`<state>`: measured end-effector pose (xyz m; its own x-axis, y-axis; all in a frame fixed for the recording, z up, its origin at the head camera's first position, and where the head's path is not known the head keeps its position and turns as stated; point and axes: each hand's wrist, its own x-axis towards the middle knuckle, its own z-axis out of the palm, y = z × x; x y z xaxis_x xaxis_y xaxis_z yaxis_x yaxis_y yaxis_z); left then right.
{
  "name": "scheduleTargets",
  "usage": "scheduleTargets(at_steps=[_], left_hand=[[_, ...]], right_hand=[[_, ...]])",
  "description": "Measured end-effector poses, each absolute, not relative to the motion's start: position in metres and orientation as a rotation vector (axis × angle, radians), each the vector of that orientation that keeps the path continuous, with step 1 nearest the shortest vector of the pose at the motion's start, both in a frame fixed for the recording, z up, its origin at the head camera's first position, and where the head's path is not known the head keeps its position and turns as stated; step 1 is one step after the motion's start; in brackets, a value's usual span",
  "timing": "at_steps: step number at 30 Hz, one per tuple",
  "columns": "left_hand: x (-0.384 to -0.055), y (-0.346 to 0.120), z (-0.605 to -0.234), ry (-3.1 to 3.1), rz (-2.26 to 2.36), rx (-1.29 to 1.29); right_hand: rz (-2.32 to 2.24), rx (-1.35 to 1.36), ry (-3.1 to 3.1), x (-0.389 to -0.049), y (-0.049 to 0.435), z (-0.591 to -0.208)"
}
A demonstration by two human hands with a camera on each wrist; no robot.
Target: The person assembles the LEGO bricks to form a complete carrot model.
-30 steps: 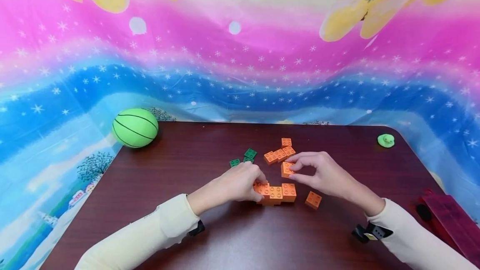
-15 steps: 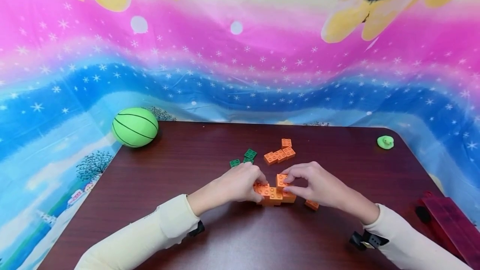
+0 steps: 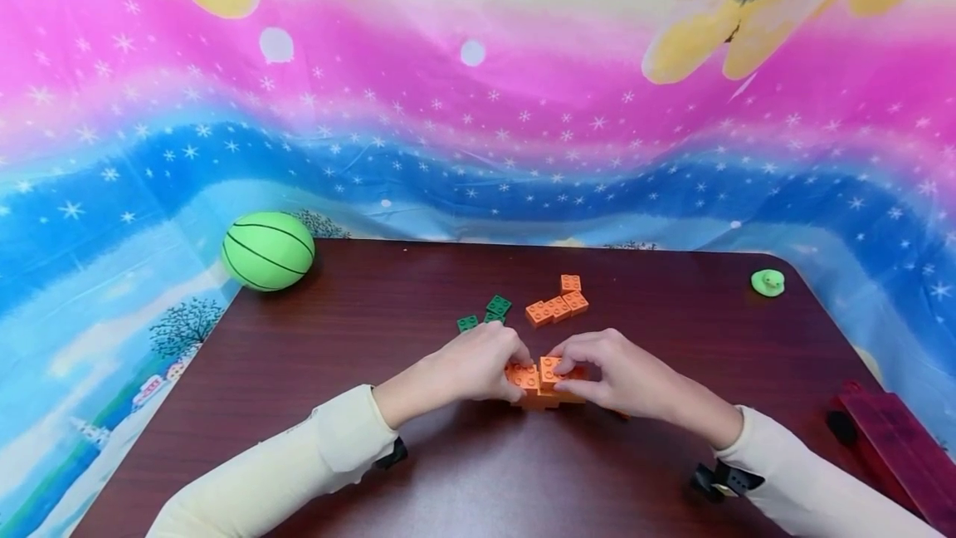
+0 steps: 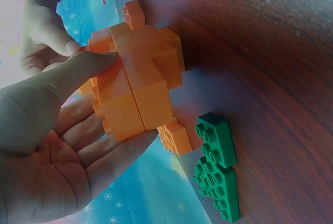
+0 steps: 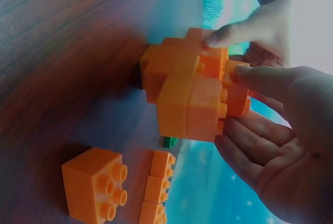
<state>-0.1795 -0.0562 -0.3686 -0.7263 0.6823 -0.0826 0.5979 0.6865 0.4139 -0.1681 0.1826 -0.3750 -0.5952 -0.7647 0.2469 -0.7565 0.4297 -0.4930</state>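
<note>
A built-up block of orange toy building bricks (image 4: 148, 65) stands on the table in front of the person. My left hand (image 3: 481, 362) grips its left end, thumb on the near side and fingers on the far side. My right hand (image 3: 623, 372) pinches a studded orange brick (image 3: 551, 370) between thumb and fingers. In the right wrist view that brick (image 5: 237, 86) sits at the top of the block, touching or almost touching the studs; whether it is fully seated I cannot tell. The right hand mostly hides a loose orange brick (image 5: 93, 185) in the head view.
Beyond the hands lie several orange bricks (image 3: 556, 309) and several green bricks (image 3: 498, 305). A green ball (image 3: 269, 251) rests at the table's (image 3: 388, 281) back left, a green toy duck (image 3: 768, 282) at the back right. A dark red object (image 3: 899, 447) stands at the right edge.
My right hand has carried the pinched orange brick left and nearer, from beyond the block onto its top. The left hand keeps its grip in the same place.
</note>
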Motion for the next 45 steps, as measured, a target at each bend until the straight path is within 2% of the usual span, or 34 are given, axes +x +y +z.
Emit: scheduleTargets(at_steps=[45], left_hand=[[-0.1795,-0.0564,-0.3689,2.676,0.566,1.04]], right_hand=[[-0.832,-1.406,2.594,-0.175,0.1737,-0.3837]])
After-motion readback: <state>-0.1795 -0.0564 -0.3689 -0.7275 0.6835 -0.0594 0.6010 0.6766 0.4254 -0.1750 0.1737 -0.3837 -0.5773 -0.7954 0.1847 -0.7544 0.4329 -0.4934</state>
